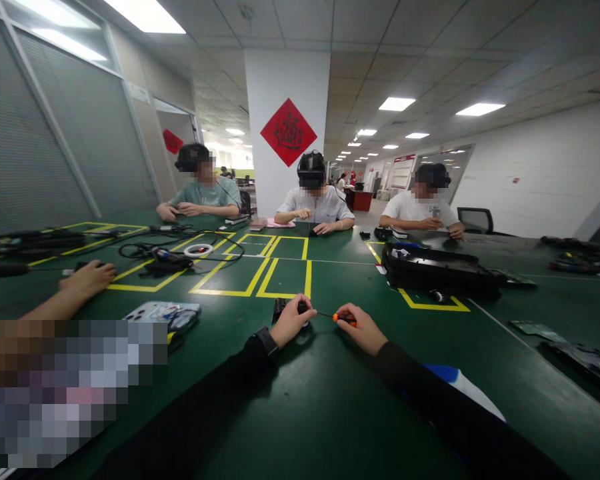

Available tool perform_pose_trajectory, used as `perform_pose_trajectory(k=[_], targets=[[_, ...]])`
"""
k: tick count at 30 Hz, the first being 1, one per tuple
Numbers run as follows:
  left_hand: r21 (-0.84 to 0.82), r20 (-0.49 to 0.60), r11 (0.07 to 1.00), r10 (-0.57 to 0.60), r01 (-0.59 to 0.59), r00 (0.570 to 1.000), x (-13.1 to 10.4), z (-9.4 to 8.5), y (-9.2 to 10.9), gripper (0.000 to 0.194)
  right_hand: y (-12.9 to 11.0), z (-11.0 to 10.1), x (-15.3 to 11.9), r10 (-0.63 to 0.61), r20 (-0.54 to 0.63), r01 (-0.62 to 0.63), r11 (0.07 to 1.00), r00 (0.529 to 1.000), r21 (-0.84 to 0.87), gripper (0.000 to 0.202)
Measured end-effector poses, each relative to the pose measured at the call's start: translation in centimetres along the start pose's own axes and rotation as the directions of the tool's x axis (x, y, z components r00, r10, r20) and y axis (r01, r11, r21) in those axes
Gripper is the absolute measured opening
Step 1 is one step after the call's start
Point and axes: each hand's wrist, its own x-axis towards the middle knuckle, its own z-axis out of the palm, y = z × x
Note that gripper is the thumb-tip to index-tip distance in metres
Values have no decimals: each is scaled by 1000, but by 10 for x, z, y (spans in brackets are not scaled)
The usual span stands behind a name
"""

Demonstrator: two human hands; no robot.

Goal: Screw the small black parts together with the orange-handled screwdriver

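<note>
My right hand (361,329) is closed around the orange and black handle of a screwdriver (337,318). Its thin shaft points left, toward my left hand (292,321). The fingers of that hand are wrapped round a small black device (279,308), held just above the green table. The screwdriver's tip meets the device's right side near my left fingertips; whether it sits in a screw is too small to tell. My fingers hide much of the device.
Black cables (155,257) and a white ring (199,251) lie left of centre among yellow tape outlines. A long black tray (440,270) stands to the right. A phone-like item (163,313) and a co-worker's hand (87,280) are at left. Several people sit opposite.
</note>
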Motion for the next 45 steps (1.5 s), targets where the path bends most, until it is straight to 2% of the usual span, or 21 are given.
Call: perform_pose_trajectory(k=[4, 6, 8, 14, 18, 21, 28, 31, 34, 42, 45], targets=[[-28, 8, 1000, -9, 10, 1000, -1, 0, 2, 16, 2, 0, 2, -12, -2, 12, 999, 1000, -51, 23], [-34, 2, 999, -10, 10, 1000, -1, 0, 3, 16, 2, 0, 2, -31, 1, 31, 998, 1000, -61, 19], [-32, -3, 999, -16, 16, 1000, -1, 0, 3, 16, 2, -1, 1, -34, -7, 33, 999, 999, -40, 13], [-22, -19, 1000, -13, 12, 1000, 0, 0, 2, 14, 0, 0, 1, -2, -5, 2, 1000, 1000, -5, 18], [-18, -32, 1000, -15, 15, 999, -1, 0, 3, 15, -1, -1, 2, -63, 24, 64, 996, 998, -54, 26], [-20, -24, 999, -27, 27, 999, -2, 0, 4, 18, -1, -3, 1, -89, 19, 89, 996, 996, -26, 17], [-35, -8, 999, -18, 18, 1000, -1, 1, 4, 16, 2, 1, 0, -22, -8, 22, 999, 1000, 26, 18], [-45, -5, 999, -29, 29, 1000, -1, 1, 5, 16, 3, 0, 1, -45, 5, 45, 999, 999, -18, 21], [-56, 1, 998, -35, 35, 999, -1, 1, 5, 17, 2, -1, 1, -69, 12, 69, 997, 998, -28, 14], [-32, -8, 999, 1, -1, 1000, -1, 1, 1, 15, 2, -1, 1, -22, -8, 22, 999, 1000, -40, 17], [-32, -12, 999, -11, 10, 1000, -1, 0, 3, 16, 3, -1, 2, -47, 4, 47, 997, 999, -65, 16]])
